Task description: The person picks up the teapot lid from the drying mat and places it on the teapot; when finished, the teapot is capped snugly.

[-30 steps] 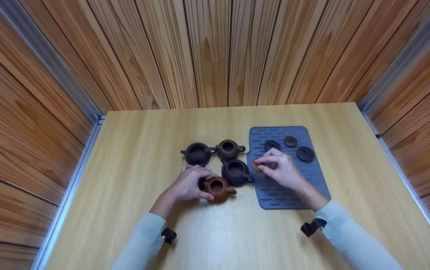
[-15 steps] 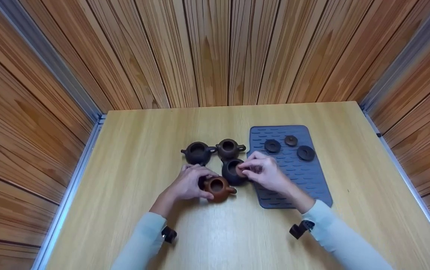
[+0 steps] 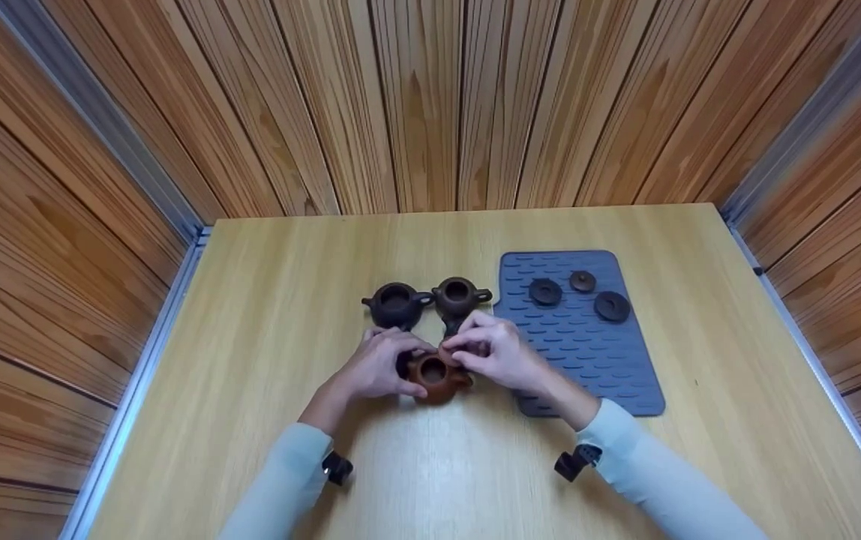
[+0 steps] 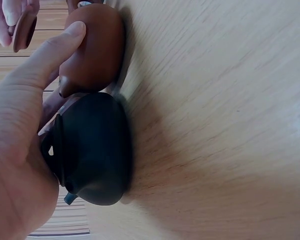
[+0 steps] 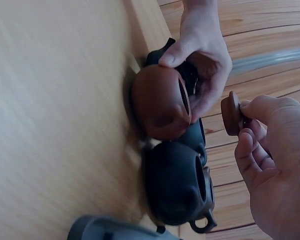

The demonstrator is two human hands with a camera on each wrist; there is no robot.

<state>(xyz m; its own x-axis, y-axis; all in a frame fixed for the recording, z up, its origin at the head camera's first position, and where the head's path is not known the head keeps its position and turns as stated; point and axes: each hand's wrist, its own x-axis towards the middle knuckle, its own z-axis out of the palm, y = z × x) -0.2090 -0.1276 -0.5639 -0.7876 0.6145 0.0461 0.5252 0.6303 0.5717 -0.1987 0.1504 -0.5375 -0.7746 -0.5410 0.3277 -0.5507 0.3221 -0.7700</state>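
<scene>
My left hand (image 3: 382, 365) grips an open reddish-brown teapot (image 3: 442, 391), thumb on its near side, as it stands on the table. My right hand (image 3: 502, 356) pinches a matching reddish-brown lid (image 5: 232, 115) by its knob, tilted and apart from the pot, just above and right of its opening. Under the left palm stands a dark teapot (image 4: 97, 150) with a lid on, mostly hidden in the head view. Another dark teapot (image 5: 170, 185), lidless, sits beside the reddish-brown one; the right hand covers most of it in the head view.
Two more lidless teapots stand behind: a black one (image 3: 395, 306) and a dark brown one (image 3: 457, 297). On the right lies a grey mat (image 3: 588, 382) bearing a black lid (image 3: 545, 292), a small brown lid (image 3: 583, 281) and another black lid (image 3: 612, 307).
The right hand has carried the reddish-brown lid leftward from the mat, past the dark teapot, to the reddish-brown teapot. The left hand has stayed in place.
</scene>
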